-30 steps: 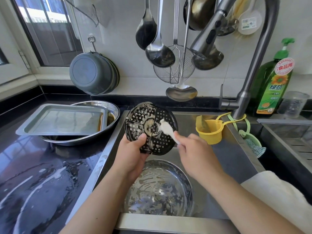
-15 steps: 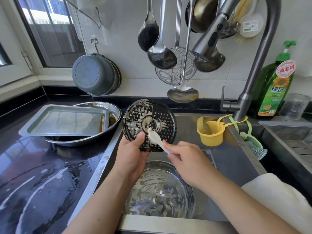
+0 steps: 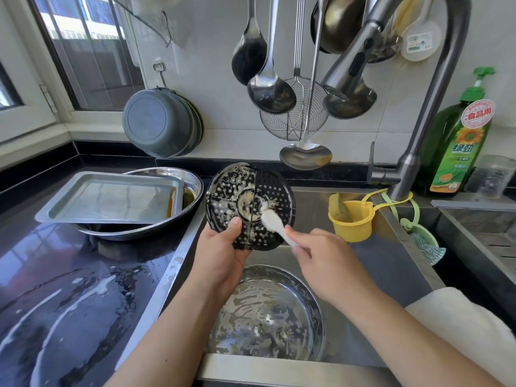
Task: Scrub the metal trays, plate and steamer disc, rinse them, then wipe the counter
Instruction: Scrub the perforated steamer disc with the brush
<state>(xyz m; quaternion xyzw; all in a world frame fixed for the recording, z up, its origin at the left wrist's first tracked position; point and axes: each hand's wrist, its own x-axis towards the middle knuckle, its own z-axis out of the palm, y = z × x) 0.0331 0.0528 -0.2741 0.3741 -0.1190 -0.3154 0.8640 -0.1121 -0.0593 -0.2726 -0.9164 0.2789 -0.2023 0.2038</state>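
Two bare hands raised over the sink, each gripping something.

The left hand [image 3: 223, 252] comes up from the lower left, palm toward the camera, thumb pressed on the near face of the steamer disc [image 3: 250, 205] and fingers hidden behind it. The right hand [image 3: 324, 261] reaches in from the lower right, knuckles up, fingers curled round a white brush [image 3: 275, 223] whose head touches the disc's centre.

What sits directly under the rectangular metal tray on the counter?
The rectangular metal tray rests tilted across a round steel basin, its right end dipping inside. Brownish liquid shows at that lower edge. The tray covers most of the basin's inside, so anything else in there is hidden.
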